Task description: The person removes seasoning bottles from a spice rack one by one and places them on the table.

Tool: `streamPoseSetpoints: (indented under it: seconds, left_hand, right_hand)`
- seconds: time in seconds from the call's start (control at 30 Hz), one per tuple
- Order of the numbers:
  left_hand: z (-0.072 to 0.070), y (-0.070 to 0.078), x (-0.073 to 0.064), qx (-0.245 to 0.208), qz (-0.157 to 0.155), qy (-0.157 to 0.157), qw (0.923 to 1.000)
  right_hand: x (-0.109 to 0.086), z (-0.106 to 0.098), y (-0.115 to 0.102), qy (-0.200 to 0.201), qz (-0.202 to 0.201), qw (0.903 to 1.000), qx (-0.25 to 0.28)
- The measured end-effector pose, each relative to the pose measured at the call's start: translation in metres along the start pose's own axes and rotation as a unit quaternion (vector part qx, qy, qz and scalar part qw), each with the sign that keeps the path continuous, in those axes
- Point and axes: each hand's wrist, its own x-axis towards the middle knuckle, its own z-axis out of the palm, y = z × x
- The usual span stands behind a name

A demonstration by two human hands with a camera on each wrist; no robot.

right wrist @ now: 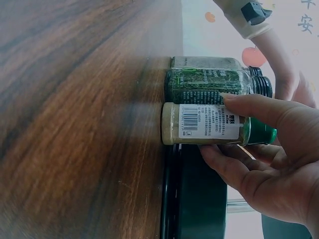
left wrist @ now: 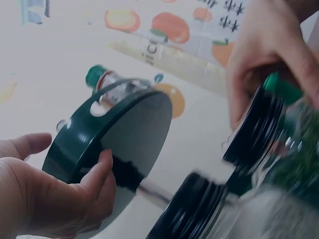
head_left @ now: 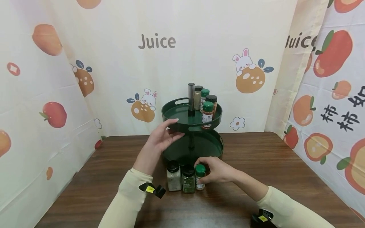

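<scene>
Because the herb jar (head_left: 188, 181) stands just beside it, I have to pinch the small green-capped jar (right wrist: 209, 122) from the near and far sides. My right hand (head_left: 219, 170) has its thumb on the side close to me and its fingers on the far side, so I think they don't bump the herb jar. The small jar is upright between them, and it looks like its bottom is on the bench (head_left: 242, 158).

Next along, nearer my left wrist, is the black-capped pale jar (head_left: 174, 182). These 3 jars sit in a row between my hands, maybe so either hand can reach them.

My left hand (head_left: 161, 136) is up at the near left edge of the green top tray (head_left: 176, 111). Its thumb is by the outside wall and its loose fingers are underneath, perhaps to steady it. I can't tell if they really touch.

On that tray, 4 jars (head_left: 207, 118) crowd the side away from my left hand, so there's room nearer it. Past my right hand is the bottom tray (head_left: 176, 153).
</scene>
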Motion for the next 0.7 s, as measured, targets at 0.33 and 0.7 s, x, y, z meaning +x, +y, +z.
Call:
streamPoseSetpoints:
  seconds: [0.33,0.7]
  left_hand:
    - [0.007,-0.008,-0.003,0.026,0.008,0.017,0.9995]
    - [-0.004,0.006,0.001,-0.006,-0.006,0.012,0.9999]
  right_hand:
    - [-0.001,0.001,-0.002,-0.002,0.008,1.0,0.004]
    - [-0.001,0.0,-0.001,0.0,0.008,0.9999,-0.007]
